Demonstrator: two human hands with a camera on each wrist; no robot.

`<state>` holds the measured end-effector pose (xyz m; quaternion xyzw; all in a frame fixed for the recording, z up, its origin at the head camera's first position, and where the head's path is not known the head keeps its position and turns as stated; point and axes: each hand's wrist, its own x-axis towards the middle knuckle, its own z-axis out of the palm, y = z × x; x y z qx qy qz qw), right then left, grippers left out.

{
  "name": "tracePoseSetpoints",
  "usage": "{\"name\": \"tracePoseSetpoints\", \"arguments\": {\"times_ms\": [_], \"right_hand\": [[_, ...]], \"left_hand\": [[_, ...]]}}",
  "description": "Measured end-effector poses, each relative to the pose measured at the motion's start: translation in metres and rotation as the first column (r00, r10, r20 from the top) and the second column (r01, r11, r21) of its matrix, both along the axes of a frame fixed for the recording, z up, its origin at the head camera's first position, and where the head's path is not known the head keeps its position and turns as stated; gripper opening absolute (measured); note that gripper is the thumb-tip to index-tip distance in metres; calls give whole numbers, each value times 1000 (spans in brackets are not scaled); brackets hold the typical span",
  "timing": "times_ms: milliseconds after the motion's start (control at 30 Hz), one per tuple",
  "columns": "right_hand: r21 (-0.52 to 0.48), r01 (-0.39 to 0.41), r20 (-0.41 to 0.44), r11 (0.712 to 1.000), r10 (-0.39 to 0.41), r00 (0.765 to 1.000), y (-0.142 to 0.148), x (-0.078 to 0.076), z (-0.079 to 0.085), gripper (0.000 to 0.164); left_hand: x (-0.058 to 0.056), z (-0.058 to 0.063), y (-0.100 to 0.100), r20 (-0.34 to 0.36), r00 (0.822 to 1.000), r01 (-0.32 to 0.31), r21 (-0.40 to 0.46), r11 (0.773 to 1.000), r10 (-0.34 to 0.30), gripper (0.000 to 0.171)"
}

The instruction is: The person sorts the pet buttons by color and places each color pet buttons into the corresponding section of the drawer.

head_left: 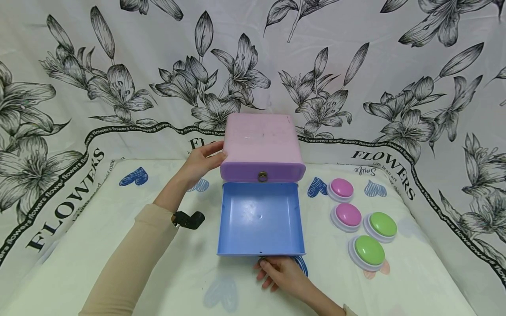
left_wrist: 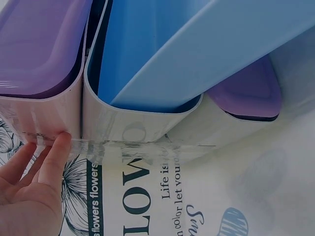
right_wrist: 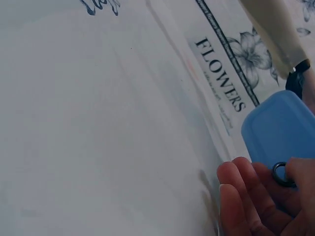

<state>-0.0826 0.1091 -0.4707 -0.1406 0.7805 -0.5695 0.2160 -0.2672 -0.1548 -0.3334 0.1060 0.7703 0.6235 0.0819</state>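
A drawer unit with a pink top (head_left: 261, 138) stands at the middle of the bed-like surface in the head view. Its upper purple drawer (head_left: 241, 172) is closed and has a metal ring pull. Below it the blue drawer (head_left: 258, 206) is pulled far out, with nothing inside. Another purple drawer (left_wrist: 251, 91) shows beneath in the left wrist view. My left hand (head_left: 203, 161) rests its extended fingers against the unit's left side. At the blue drawer's front, my right hand (head_left: 282, 274) pinches its dark ring pull (right_wrist: 279, 174) between thumb and fingers.
Right of the unit lie two pink push buttons (head_left: 348, 215) and two green ones (head_left: 369, 250), all on white bases. A flower-printed cloth (head_left: 336, 26) hangs behind. The surface is covered by a white cloth (head_left: 189, 281) with printed hearts.
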Motion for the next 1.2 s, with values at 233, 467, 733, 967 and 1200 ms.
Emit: {"name": "tracePoseSetpoints", "arguments": {"times_ms": [233,467,733,967,1200], "right_hand": [[29,0,0,1000,0,1000,10,0,-1,29],[72,-20,-26,997,22,999,29,0,-3,24],[173,-45,-101,984,64,993,55,-1,9,24],[287,-20,-229,958,89,969,76,1,16,24],[341,196,-408,920,-43,912,98,1,18,15]], "left_hand": [[0,-1,0,-10,1000,2,3,1000,-2,63],[0,-1,0,-11,1000,-8,15,1000,9,63],[1,-2,0,-11,1000,-21,8,1000,21,64],[1,-1,-1,-10,1000,-3,8,1000,3,63],[0,-2,0,-9,1000,10,14,1000,-10,63]]}}
